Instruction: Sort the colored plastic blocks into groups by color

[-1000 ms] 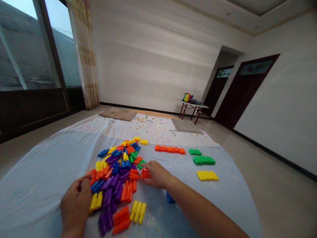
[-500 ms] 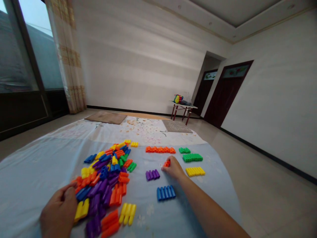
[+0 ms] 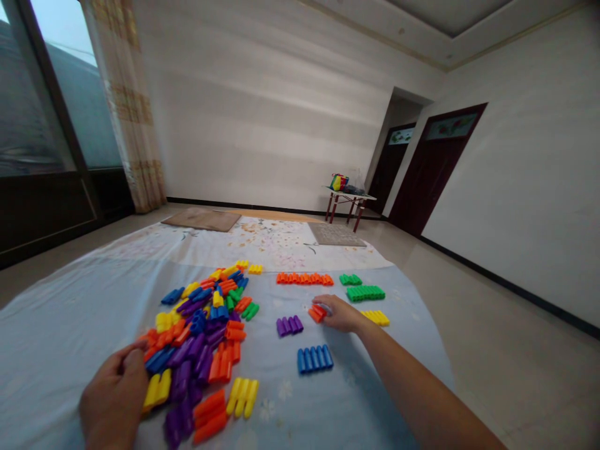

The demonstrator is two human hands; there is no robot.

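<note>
My right hand (image 3: 341, 314) is closed on a small orange tube block (image 3: 317, 312), low over the blue cloth. Nearby are a purple tube block (image 3: 289, 325), a blue tube block (image 3: 315, 359) and a long orange row (image 3: 304, 279). My left hand (image 3: 115, 397) rests at the near left edge of a mixed pile of tube blocks (image 3: 197, 350). Its thumb and forefinger are pinched against an orange piece (image 3: 152, 339) there; the other fingers are curled and partly hidden. A yellow tube block (image 3: 157, 389) lies beside that hand.
Green tube blocks (image 3: 365, 293) and a yellow one (image 3: 376, 318), partly behind my right hand, lie at right. A separate yellow block (image 3: 242, 397) sits near the pile. Mats (image 3: 204, 219) lie on the cloth's far part. A small table (image 3: 351, 195) stands by the wall.
My right hand has shifted slightly right and turned, so more of the orange block shows at its fingertips. My left hand stays at the pile. The view has tilted a little.
</note>
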